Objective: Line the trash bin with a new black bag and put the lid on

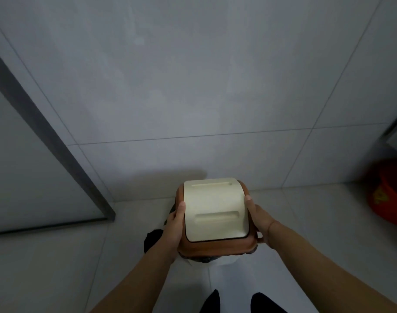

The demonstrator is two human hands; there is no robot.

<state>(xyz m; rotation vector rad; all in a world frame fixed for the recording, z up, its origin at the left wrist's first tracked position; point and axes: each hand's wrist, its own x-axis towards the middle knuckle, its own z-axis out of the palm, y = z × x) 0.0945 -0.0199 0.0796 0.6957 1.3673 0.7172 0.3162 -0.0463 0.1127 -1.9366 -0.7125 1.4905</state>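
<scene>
nearly finished, by the look of it: black bag [153,240] already in, bunched out just outside the left hand [174,224], and the lid [214,216] sitting over the bin [204,259], between both palms. hard to tell in this dim view whether fully seated; probably only a final press left. right hand [258,219] gripping the lid's brown rim, left doing likewise, thumbs on top, forearms reaching forward and down.

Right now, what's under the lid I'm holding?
Beneath the brown and cream lid, held by the left hand and right hand, black bag plastic sticks out at the left. The bin itself is mostly covered; only a pale sliver shows below.
</scene>
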